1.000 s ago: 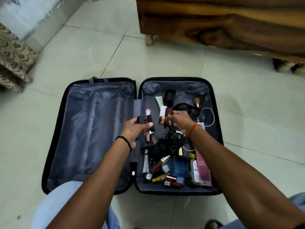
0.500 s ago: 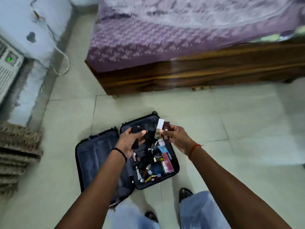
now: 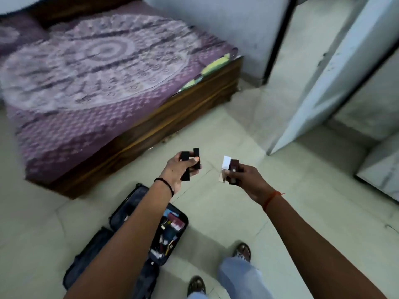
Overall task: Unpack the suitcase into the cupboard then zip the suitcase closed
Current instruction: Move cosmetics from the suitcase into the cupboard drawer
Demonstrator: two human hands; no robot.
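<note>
Tiled floor (image 3: 216, 212), bed (image 3: 108, 83) ahead; open suitcase (image 3: 133, 212) below; both hands' fingers (image 3: 195, 160) gripping small cases.

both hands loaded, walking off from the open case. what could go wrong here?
1. The left hand grips two black tubes at once and the right hand pinches a white tube with a maroon one; one could slip.
2. The suitcase lies open by the feet, small items inside: a trip hazard, perhaps.
</note>
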